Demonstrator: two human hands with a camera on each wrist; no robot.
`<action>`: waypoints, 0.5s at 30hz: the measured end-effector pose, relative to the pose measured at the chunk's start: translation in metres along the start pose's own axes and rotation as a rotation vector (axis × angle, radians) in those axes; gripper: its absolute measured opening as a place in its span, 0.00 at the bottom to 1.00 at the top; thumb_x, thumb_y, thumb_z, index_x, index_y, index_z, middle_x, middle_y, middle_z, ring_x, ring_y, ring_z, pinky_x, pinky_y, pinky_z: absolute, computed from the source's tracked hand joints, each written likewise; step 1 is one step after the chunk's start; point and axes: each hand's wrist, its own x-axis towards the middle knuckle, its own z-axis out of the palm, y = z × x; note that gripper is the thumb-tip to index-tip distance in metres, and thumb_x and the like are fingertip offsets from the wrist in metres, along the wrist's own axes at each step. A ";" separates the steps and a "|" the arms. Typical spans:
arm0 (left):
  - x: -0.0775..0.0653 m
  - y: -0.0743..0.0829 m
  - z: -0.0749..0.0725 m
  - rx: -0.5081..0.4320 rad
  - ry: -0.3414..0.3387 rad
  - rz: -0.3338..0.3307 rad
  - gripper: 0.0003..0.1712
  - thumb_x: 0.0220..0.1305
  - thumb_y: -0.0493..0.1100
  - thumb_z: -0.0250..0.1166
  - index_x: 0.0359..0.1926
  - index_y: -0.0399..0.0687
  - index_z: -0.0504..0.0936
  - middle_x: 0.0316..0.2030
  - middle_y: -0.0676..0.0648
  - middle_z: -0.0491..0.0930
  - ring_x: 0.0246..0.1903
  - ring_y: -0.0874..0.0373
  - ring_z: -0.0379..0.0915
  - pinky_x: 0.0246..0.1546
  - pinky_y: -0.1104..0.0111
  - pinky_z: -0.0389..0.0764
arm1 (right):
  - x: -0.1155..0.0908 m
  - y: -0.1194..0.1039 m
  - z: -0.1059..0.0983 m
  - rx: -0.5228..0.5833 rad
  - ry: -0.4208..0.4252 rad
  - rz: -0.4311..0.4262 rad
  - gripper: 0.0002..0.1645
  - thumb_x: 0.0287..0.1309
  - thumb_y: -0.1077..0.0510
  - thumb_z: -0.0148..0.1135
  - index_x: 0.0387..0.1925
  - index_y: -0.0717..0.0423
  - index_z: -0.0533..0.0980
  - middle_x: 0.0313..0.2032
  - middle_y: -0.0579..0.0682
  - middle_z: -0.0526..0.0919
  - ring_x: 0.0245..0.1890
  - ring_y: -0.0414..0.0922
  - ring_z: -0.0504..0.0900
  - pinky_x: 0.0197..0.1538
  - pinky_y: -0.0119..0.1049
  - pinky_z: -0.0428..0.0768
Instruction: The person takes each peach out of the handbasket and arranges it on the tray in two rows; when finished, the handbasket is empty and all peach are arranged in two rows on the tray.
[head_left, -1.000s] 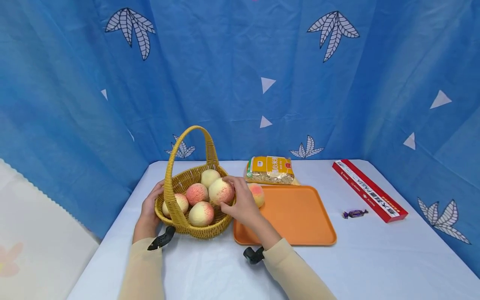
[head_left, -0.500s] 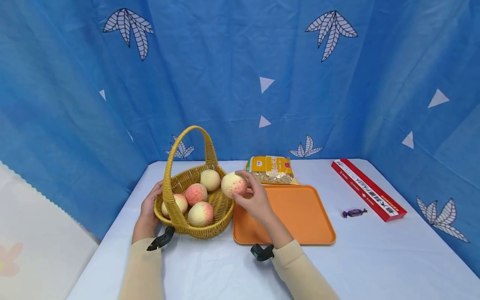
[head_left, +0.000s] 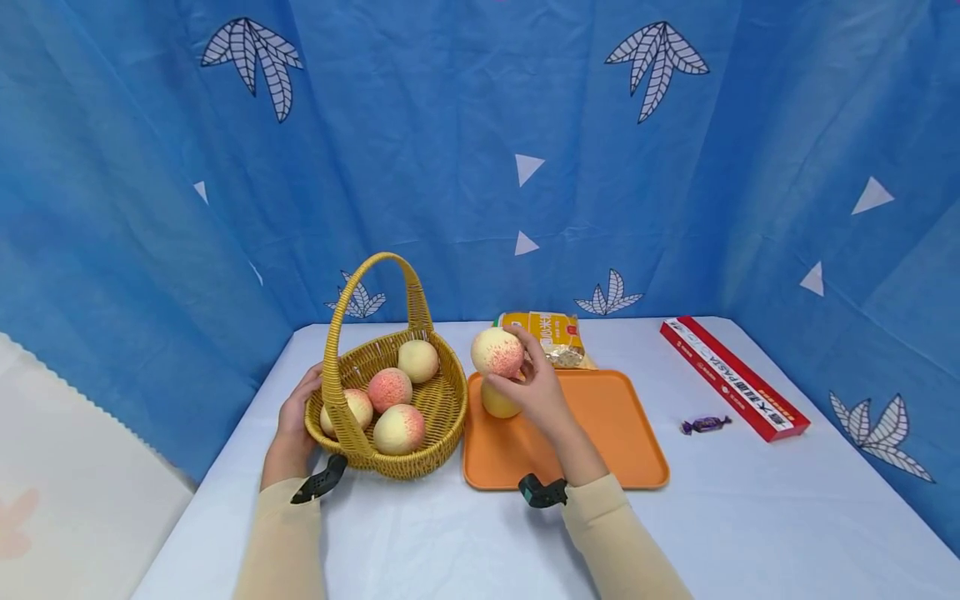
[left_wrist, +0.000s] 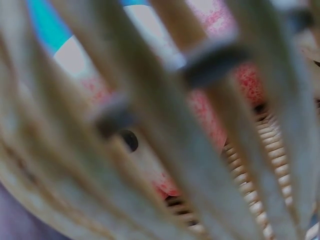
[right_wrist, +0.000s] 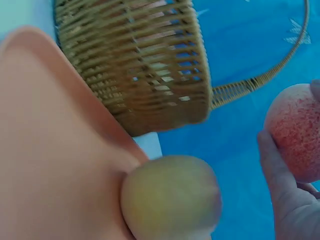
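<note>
Head, held peach (head_left: 497, 352): R hand (head_left: 542, 392) pinching it, frame ctr; prob. slips if pinch loosens, or bumps tray peach (head_left: 495, 403), round, could roll.
Head, basket (head_left: 408, 468): L hand (head_left: 289, 417) touching wall, ctr-left; finger curl, can't tell. Uneven push might tip it.
L wrist, basket: woven, blurred; pink-speckled fruit (left_wrist: 207, 120) behind.
R wrist, tray (right_wrist: 60, 125): orange, flat, raised lip, L side; held peach grainy, far R.

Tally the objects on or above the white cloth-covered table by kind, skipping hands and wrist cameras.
Round pink, cream or yellow fruits: 6
Yellow woven basket with handle: 1
Orange rectangular tray: 1
Yellow-and-clear plastic bag: 1
Long red cardboard box: 1
Purple twist-wrapped candy: 1
Total: 11
</note>
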 end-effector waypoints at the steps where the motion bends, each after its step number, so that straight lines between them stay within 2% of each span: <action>1: 0.000 0.000 0.000 0.002 0.000 -0.002 0.24 0.81 0.45 0.38 0.73 0.55 0.61 0.58 0.62 0.71 0.60 0.66 0.63 0.56 0.79 0.71 | 0.001 -0.001 -0.003 -0.009 0.006 0.007 0.45 0.57 0.62 0.72 0.71 0.37 0.63 0.72 0.45 0.61 0.70 0.54 0.67 0.68 0.52 0.73; 6: 0.001 0.001 -0.001 -0.008 -0.013 0.014 0.23 0.81 0.45 0.38 0.72 0.54 0.62 0.55 0.62 0.74 0.56 0.66 0.66 0.55 0.77 0.72 | 0.001 -0.005 -0.018 -0.105 0.050 0.031 0.43 0.58 0.58 0.72 0.70 0.31 0.63 0.70 0.46 0.63 0.66 0.54 0.71 0.65 0.51 0.76; 11: -0.001 0.000 -0.001 -0.004 -0.022 0.026 0.20 0.81 0.44 0.37 0.63 0.63 0.71 0.56 0.62 0.73 0.57 0.65 0.65 0.55 0.77 0.72 | 0.002 -0.004 -0.036 -0.185 0.080 0.030 0.44 0.58 0.53 0.73 0.71 0.30 0.63 0.69 0.49 0.65 0.63 0.55 0.75 0.63 0.50 0.79; 15: -0.002 0.001 -0.001 0.002 -0.024 0.021 0.20 0.81 0.44 0.37 0.60 0.66 0.72 0.58 0.61 0.71 0.59 0.66 0.63 0.56 0.78 0.70 | 0.001 -0.003 -0.049 -0.244 0.100 0.033 0.43 0.58 0.52 0.73 0.71 0.29 0.63 0.69 0.50 0.66 0.59 0.55 0.76 0.59 0.47 0.82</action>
